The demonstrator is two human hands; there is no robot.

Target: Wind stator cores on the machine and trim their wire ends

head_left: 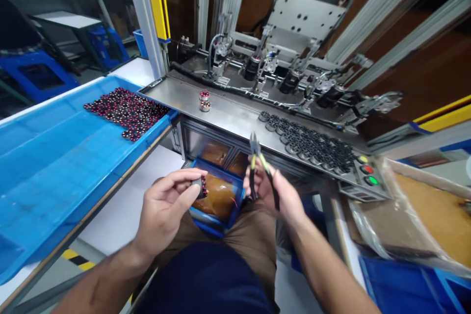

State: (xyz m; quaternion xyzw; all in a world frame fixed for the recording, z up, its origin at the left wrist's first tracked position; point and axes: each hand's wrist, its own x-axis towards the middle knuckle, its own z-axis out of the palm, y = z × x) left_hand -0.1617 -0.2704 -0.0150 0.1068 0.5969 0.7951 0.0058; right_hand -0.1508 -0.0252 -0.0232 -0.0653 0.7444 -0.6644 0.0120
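My left hand pinches a small dark wound coil part between thumb and fingers, above a small blue bin resting on my lap. My right hand grips a pair of cutting pliers with yellow-green and black handles, jaws pointing up. The two hands are close together, the pliers just right of the part.
A large blue tray at left holds a heap of red-wound coils. The steel bench carries two stacked coils and several black rings. Machine heads stand behind. Coloured buttons and bagged cardboard lie right.
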